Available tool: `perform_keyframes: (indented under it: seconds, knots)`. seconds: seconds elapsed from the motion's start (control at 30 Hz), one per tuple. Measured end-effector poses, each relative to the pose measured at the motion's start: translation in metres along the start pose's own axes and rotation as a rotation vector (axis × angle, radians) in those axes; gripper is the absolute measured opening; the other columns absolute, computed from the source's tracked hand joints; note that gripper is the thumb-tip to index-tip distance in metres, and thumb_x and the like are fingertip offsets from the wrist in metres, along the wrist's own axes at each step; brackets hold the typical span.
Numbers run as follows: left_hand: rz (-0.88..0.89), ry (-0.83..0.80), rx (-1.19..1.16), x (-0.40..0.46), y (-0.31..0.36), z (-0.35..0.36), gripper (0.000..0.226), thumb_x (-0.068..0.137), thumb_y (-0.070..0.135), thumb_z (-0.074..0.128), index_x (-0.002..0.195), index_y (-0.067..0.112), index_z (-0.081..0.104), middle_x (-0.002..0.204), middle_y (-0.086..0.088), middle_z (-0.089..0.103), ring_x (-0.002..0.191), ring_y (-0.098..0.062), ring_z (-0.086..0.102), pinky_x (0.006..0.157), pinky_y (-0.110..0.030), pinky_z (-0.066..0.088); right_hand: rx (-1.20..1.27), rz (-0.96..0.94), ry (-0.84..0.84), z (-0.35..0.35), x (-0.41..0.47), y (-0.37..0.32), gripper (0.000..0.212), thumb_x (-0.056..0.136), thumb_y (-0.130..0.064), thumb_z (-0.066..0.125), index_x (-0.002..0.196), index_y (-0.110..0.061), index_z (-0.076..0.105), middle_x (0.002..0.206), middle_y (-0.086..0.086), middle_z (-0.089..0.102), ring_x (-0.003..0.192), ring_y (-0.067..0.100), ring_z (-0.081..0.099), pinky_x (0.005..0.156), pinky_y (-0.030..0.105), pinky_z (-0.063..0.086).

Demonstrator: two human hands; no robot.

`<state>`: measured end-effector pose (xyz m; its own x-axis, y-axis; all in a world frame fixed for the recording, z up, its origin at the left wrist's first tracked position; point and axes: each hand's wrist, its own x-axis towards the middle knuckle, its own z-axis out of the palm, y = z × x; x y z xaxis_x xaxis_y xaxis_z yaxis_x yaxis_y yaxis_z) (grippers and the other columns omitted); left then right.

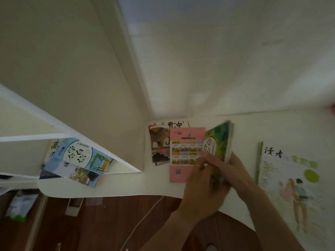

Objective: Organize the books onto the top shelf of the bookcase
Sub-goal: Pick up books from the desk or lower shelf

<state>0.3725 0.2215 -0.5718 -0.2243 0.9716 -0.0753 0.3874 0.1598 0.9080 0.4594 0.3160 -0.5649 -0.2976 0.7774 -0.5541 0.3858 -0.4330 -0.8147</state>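
A green book [220,140] is tilted up off the white shelf surface [126,183], its lower end held between both hands. My left hand [203,185] curls round its near cover and my right hand [237,169] grips its far side. Beside it lies a pink book [184,154], partly over an elephant-cover book [161,140] in the corner. A large white magazine [290,182] lies flat at the right. Blue-covered books [78,160] lie slanted in the lower compartment at the left.
A white vertical panel [116,98] of the bookcase rises left of the corner, with the wall [226,60] behind. Below the curved shelf edge are a dark wooden floor [108,223], a white cable [145,214] and a green-white bag [20,205].
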Motion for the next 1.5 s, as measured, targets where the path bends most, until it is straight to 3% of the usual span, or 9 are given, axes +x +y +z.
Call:
perform_keyframes:
  seconds: [0.07,0.2,0.3,0.47,0.67,0.97,1.2,1.37,1.5]
  knots:
    - [-0.029,-0.069,0.031,0.001,-0.007,0.005,0.04,0.089,0.034,0.063,0.128,0.028,0.062,0.13,0.016,0.05,0.118,-0.007,0.052,0.1,-0.029,0.053,0.028,0.017,0.115,-0.023,-0.003,0.003,0.031,0.088,-0.019,0.075,0.118,-0.022,0.065,0.107,0.003,0.076,0.089,0.02,0.073,0.069,0.031,0.058]
    - [-0.41,0.454,0.32,0.007,-0.034,-0.004,0.051,0.083,0.029,0.07,0.131,0.019,0.056,0.131,-0.003,0.053,0.122,-0.023,0.05,0.095,-0.032,0.047,-0.041,0.034,0.175,-0.046,0.011,0.023,0.03,0.093,-0.009,0.068,0.12,-0.02,0.059,0.105,0.0,0.072,0.09,0.019,0.07,0.062,0.029,0.053]
    - [-0.746,0.38,0.373,0.013,-0.041,-0.01,0.07,0.084,0.034,0.07,0.142,0.01,0.039,0.139,-0.015,0.044,0.127,-0.032,0.044,0.099,-0.041,0.045,-0.103,0.045,0.226,-0.05,0.022,0.037,0.029,0.093,-0.01,0.068,0.116,-0.014,0.049,0.103,0.002,0.065,0.093,0.023,0.066,0.066,0.033,0.053]
    - [-0.824,0.372,0.012,0.024,-0.054,-0.013,0.041,0.084,0.037,0.074,0.118,0.024,0.056,0.119,-0.003,0.064,0.105,-0.024,0.065,0.087,-0.036,0.052,-0.064,0.079,0.203,-0.054,0.031,0.052,0.03,0.094,-0.009,0.065,0.117,-0.014,0.047,0.109,0.005,0.065,0.1,0.026,0.066,0.08,0.047,0.059]
    - [-0.436,0.362,0.084,0.015,0.012,-0.006,0.013,0.095,0.028,0.069,0.107,0.029,0.064,0.087,0.02,0.067,0.077,0.005,0.066,0.065,-0.014,0.052,0.097,0.151,0.192,-0.075,0.035,0.057,0.03,0.089,-0.005,0.07,0.117,-0.013,0.061,0.105,0.011,0.074,0.089,0.028,0.073,0.079,0.05,0.062]
    - [-0.391,-0.277,0.113,0.016,0.019,0.061,0.059,0.081,0.064,0.072,0.125,0.028,0.053,0.099,0.012,0.065,0.093,-0.008,0.063,0.087,-0.034,0.056,0.71,0.141,0.061,-0.084,0.017,0.054,0.064,0.094,-0.067,0.038,0.118,-0.016,0.069,0.108,0.013,0.077,0.097,0.033,0.074,0.086,0.05,0.057]
    - [-0.504,0.22,0.212,0.011,-0.023,0.023,0.055,0.09,0.054,0.068,0.137,0.03,0.053,0.125,0.008,0.051,0.121,-0.015,0.049,0.103,-0.036,0.047,0.422,0.145,0.044,-0.087,0.011,0.069,0.032,0.085,-0.002,0.075,0.115,-0.011,0.069,0.108,0.009,0.077,0.099,0.032,0.074,0.08,0.046,0.06]
    - [-0.298,0.117,-0.392,0.025,-0.024,-0.003,0.049,0.092,0.009,0.073,0.136,0.017,0.053,0.119,0.002,0.074,0.111,-0.021,0.071,0.091,-0.044,0.06,0.279,-0.148,-0.051,-0.086,-0.004,0.037,0.038,0.079,0.0,0.078,0.113,-0.013,0.069,0.1,0.001,0.079,0.091,0.019,0.076,0.075,0.036,0.062]
    - [-0.242,0.176,-0.365,0.023,-0.027,-0.004,0.052,0.083,0.005,0.073,0.125,0.033,0.058,0.123,0.015,0.069,0.124,-0.009,0.061,0.103,-0.029,0.05,0.145,-0.371,-0.149,-0.085,0.002,0.013,0.037,0.076,0.019,0.074,0.104,-0.004,0.064,0.098,0.009,0.074,0.096,0.022,0.072,0.076,0.032,0.061]
